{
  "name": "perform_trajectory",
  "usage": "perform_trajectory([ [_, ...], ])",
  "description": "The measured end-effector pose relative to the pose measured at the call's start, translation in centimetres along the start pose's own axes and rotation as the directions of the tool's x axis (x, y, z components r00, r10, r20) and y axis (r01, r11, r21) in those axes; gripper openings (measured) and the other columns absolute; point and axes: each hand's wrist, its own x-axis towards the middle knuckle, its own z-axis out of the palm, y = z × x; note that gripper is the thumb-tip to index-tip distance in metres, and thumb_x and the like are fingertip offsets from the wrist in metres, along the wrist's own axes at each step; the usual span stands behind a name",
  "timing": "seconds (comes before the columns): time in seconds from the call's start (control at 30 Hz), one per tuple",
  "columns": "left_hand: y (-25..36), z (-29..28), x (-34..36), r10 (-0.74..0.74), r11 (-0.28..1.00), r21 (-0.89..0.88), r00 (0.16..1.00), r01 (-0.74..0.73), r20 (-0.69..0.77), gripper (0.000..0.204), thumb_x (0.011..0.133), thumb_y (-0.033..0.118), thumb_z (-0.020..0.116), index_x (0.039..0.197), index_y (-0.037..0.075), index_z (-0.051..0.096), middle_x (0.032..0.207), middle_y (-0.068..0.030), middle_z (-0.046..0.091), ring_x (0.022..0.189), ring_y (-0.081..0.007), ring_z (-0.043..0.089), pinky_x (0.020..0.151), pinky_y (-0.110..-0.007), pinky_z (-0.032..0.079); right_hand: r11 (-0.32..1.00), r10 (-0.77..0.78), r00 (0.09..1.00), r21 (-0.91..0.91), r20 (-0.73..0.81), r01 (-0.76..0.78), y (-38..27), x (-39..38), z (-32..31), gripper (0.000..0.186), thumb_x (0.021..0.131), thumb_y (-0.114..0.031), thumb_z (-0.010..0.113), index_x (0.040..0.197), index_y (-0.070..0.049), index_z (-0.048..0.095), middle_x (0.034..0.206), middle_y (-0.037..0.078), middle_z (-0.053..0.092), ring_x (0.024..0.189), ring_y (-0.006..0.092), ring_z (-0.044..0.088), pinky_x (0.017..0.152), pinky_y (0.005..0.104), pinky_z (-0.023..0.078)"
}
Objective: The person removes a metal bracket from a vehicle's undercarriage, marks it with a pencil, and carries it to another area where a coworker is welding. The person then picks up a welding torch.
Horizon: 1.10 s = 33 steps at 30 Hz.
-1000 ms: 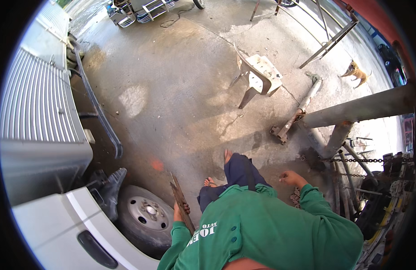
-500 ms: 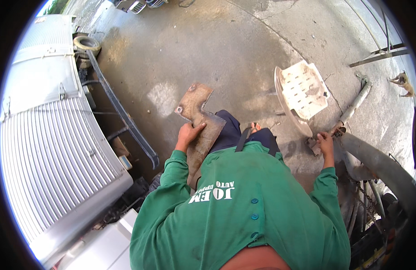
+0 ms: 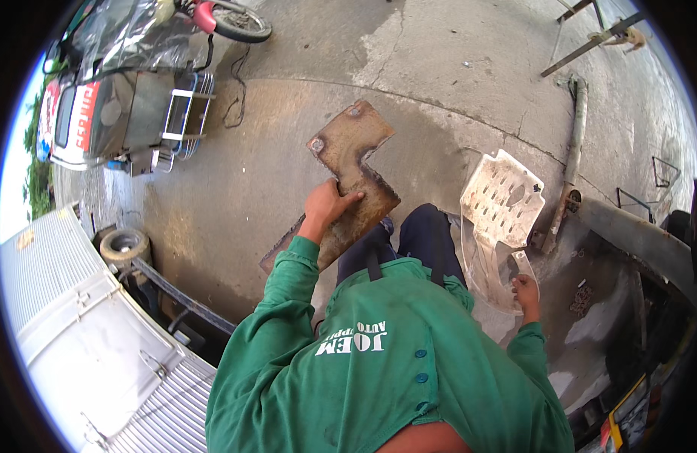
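My left hand [image 3: 331, 208] grips a rusty, flat metal plate [image 3: 361, 170] with a notched, stepped outline and a bolt hole or nut near two of its corners. The thumb lies across its upper face, while the fingers underneath are hidden. The plate is held out in front of my left side, tilted. My right hand [image 3: 525, 291] hangs low at my right with its fingers curled in, and anything inside them is hidden. It overlaps the lower part of a dirty white plastic chair [image 3: 507, 198] in the picture; whether it touches the chair I cannot tell.
A long metal pipe [image 3: 579, 140] lies on the concrete right of the chair, near a thicker grey beam [image 3: 643, 238]. At left are a corrugated silver vehicle body [image 3: 69, 302], a tyre [image 3: 124, 245] and a motor tricycle [image 3: 129, 113]. A metal frame [image 3: 590, 45] stands at far right.
My view has turned to the right, bringing the tricycle in at upper left. The plate has risen farther forward in my left hand. My right hand has moved lower, from beside the pipe to the chair.
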Motion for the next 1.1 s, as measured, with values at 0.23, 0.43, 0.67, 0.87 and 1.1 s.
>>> perform_trajectory([
  [0.23, 12.2, -9.8, 15.8, 0.205, 0.957, 0.198, 0.977, -0.211, 0.052, 0.076, 0.075, 0.068, 0.076, 0.103, -0.002, 0.069, 0.098, -0.0256, 0.072, 0.095, -0.0426, 0.069, 0.082, -0.051, 0.053, 0.969, -0.002, 0.978, 0.24, -0.208, 0.053, -4.5, 0.9, 5.4, 0.024, 0.089, -0.01, 0.074, 0.107, 0.004, 0.07, 0.083, 0.007, 0.07, 0.069, 0.0119, 0.062, 0.058, 0.0274, 0.049],
  [0.43, 26.2, -12.9, 28.1, 0.409, 0.861, 0.294, 0.909, -0.415, 0.086, 0.075, 0.073, 0.068, 0.078, 0.095, -0.003, 0.068, 0.094, -0.0244, 0.072, 0.092, -0.042, 0.07, 0.079, -0.051, 0.054, 0.901, 0.119, 0.975, 0.433, -0.188, -0.026, -16.1, 7.4, 2.8, 0.029, 0.089, -0.014, 0.075, 0.11, 0.004, 0.069, 0.085, 0.008, 0.071, 0.069, 0.014, 0.064, 0.063, 0.0293, 0.051],
  [0.67, 42.2, -15.1, 38.6, 0.497, 0.868, -0.221, 0.8, -0.446, 0.336, 0.068, 0.092, 0.062, 0.061, 0.09, -0.005, 0.072, 0.083, -0.0187, 0.071, 0.08, -0.0329, 0.069, 0.072, -0.045, 0.051, 0.938, -0.061, 0.938, 0.302, -0.343, 0.171, -28.3, 14.2, -5.2, 0.04, 0.086, -0.027, 0.077, 0.115, 0.0, 0.071, 0.102, 0.018, 0.074, 0.092, 0.0275, 0.071, 0.084, 0.038, 0.056],
  [0.87, 55.1, -9.8, 54.0, 0.692, 0.711, -0.219, -0.609, 0.669, 0.387, 0.043, 0.103, 0.05, 0.049, 0.106, 0.008, 0.051, 0.083, -0.0012, 0.048, 0.073, -0.0161, 0.054, 0.072, -0.033, 0.045, 0.945, -0.057, 0.911, 0.271, -0.409, 0.181, -38.6, 18.6, -8.1, 0.041, 0.089, -0.026, 0.075, 0.12, 0.0, 0.068, 0.102, 0.018, 0.074, 0.091, 0.0279, 0.072, 0.083, 0.0385, 0.056],
  [1.1, 74.8, -6.5, 55.6, 0.553, 0.821, 0.029, -0.808, 0.57, 0.204, 0.038, 0.104, 0.046, 0.049, 0.105, 0.008, 0.051, 0.086, -0.002, 0.049, 0.075, -0.0168, 0.055, 0.074, -0.034, 0.045, 0.879, 0.169, 0.958, 0.474, -0.231, -0.041, -40.0, 16.3, -7.8, 0.041, 0.089, -0.025, 0.076, 0.12, 0.001, 0.069, 0.102, 0.018, 0.075, 0.091, 0.0254, 0.072, 0.081, 0.0372, 0.056],
])
